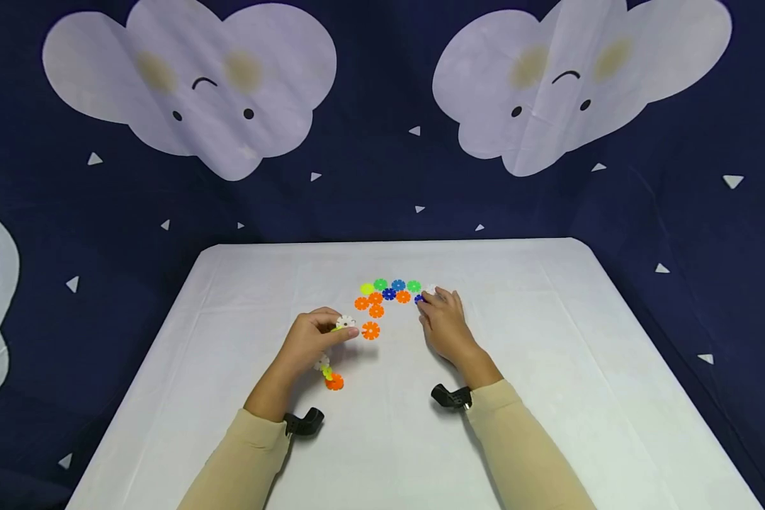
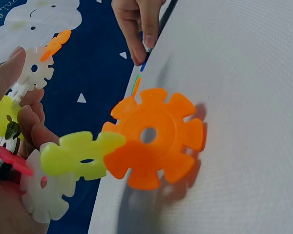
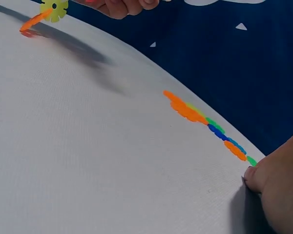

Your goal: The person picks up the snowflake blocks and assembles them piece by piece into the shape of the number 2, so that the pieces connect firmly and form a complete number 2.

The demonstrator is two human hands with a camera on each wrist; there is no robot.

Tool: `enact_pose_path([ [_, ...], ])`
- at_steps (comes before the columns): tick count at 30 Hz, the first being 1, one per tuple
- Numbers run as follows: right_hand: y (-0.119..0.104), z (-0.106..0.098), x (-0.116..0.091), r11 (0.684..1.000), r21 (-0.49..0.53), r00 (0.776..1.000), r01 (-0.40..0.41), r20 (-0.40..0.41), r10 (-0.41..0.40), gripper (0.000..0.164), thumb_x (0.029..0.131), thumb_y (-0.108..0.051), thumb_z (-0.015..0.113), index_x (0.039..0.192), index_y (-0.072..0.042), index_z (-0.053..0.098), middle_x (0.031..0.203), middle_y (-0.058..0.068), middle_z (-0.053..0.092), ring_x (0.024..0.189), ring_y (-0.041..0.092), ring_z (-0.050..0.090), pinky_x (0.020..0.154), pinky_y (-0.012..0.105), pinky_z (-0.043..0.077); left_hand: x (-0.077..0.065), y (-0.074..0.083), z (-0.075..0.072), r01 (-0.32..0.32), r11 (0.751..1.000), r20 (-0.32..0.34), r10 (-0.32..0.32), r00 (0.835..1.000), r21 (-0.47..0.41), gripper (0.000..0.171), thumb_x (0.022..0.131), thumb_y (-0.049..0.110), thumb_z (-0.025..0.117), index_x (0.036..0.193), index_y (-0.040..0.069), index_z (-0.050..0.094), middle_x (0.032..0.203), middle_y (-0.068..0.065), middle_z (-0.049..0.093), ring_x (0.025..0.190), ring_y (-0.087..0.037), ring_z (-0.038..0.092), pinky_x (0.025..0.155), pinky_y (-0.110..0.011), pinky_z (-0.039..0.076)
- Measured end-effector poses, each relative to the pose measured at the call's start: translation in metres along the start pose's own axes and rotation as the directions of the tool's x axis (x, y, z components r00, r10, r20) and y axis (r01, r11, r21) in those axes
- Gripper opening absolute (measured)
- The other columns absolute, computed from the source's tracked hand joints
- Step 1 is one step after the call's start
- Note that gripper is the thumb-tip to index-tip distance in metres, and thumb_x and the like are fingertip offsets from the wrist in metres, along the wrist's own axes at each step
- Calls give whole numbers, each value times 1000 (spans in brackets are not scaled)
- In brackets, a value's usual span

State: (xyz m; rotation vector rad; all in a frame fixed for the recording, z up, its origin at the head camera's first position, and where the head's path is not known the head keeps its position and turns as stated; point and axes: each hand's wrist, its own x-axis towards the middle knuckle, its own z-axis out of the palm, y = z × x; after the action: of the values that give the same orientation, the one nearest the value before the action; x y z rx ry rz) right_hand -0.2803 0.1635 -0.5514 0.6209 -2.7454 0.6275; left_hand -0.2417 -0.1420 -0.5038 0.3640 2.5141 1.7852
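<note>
My left hand [image 1: 312, 338] grips a chain of interlocking notched plastic discs. In the left wrist view, the chain has white discs [image 2: 48, 195], a yellow-green disc [image 2: 75, 155], a pink disc [image 2: 12, 160] and a large-looking orange disc [image 2: 151, 158] at its lower end. Another orange disc [image 2: 55, 45] sits at its upper end. My right hand [image 1: 449, 326] is at the right end of a group of loose discs, its fingertips at a dark blue disc [image 1: 418, 299]. Beside those fingers lies a white disc [image 1: 430, 289], partly covered. The right wrist view hides the right fingertips' contact.
Loose discs lie flat on the white table [image 1: 548, 425]: several orange ones [image 1: 370, 331], green ones [image 1: 414, 286], a yellow one [image 1: 366, 289] and blue ones [image 1: 398, 285]. A dark blue cloth with white clouds [image 1: 191, 85] hangs behind. Black wrist cameras [image 1: 449, 397] are on both wrists.
</note>
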Motion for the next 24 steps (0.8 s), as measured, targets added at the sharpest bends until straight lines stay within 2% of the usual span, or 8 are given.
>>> enact_pose_path([
  [4, 0, 1, 1, 999, 32, 994, 39, -102, -35, 12, 95, -2, 77, 107, 3, 79, 124, 16, 72, 126, 40, 55, 114, 55, 36, -1, 1, 0, -6, 1000, 8, 6, 1000, -2, 22, 86, 28, 92, 92, 9, 82, 97, -4, 70, 83, -26, 54, 63, -28, 43],
  [7, -1, 1, 1, 996, 90, 993, 15, -118, -5, 5, 92, 1, 80, 95, -2, 79, 111, 12, 75, 111, 38, 59, 102, 52, 43, -2, 2, 0, -5, 1000, 11, 5, 1000, -3, 23, 86, 29, 92, 92, 9, 82, 97, -4, 69, 83, -26, 54, 63, -28, 43],
  [10, -1, -1, 1, 985, 169, 993, -48, -96, 65, 10, 89, 2, 82, 95, -5, 78, 107, 11, 73, 107, 36, 61, 98, 53, 44, -2, 3, 0, -1, 1000, 10, 1, 1000, -4, 22, 86, 28, 92, 93, 9, 82, 98, -3, 69, 84, -25, 54, 64, -27, 44],
  [14, -3, -4, 2, 948, 291, 987, -130, -50, 151, 17, 87, 4, 84, 101, -4, 78, 104, 10, 67, 97, 29, 63, 90, 44, 52, -2, 3, 1, 5, 1000, 6, -5, 1000, -6, 19, 87, 23, 91, 94, 8, 82, 98, -3, 69, 83, -25, 54, 63, -27, 43],
  [18, -7, -7, 3, 900, 409, 984, -150, -32, 178, 25, 87, 5, 85, 109, 0, 76, 96, 6, 65, 84, 21, 62, 76, 35, 55, -1, 2, 2, 0, 1000, -3, 0, 1000, -2, 17, 88, 19, 90, 94, 6, 82, 98, -3, 69, 84, -25, 54, 62, -27, 42],
  [20, -12, -8, 4, 864, 480, 982, -152, -25, 186, 26, 86, 3, 86, 110, 1, 76, 93, 4, 68, 80, 19, 63, 73, 31, 55, -1, 2, 2, -1, 1000, -7, 1, 1000, 2, 17, 87, 19, 90, 94, 6, 82, 98, -3, 69, 84, -25, 54, 62, -27, 42],
  [22, -18, -10, 5, 812, 560, 980, -165, 0, 200, 24, 87, 1, 87, 109, 0, 78, 91, 3, 71, 78, 19, 66, 69, 29, 56, -1, 1, 1, -1, 1000, -13, 1, 1000, 3, 18, 87, 22, 91, 94, 8, 82, 97, -3, 69, 83, -25, 54, 62, -27, 42],
  [24, -26, -12, 5, 744, 643, 977, -183, 37, 208, 19, 88, -1, 86, 106, -2, 80, 90, 3, 74, 77, 21, 69, 68, 31, 58, -1, 1, 1, 0, 1000, -18, 0, 1000, 5, 19, 86, 24, 91, 93, 9, 82, 97, -3, 69, 83, -25, 54, 63, -27, 43],
])
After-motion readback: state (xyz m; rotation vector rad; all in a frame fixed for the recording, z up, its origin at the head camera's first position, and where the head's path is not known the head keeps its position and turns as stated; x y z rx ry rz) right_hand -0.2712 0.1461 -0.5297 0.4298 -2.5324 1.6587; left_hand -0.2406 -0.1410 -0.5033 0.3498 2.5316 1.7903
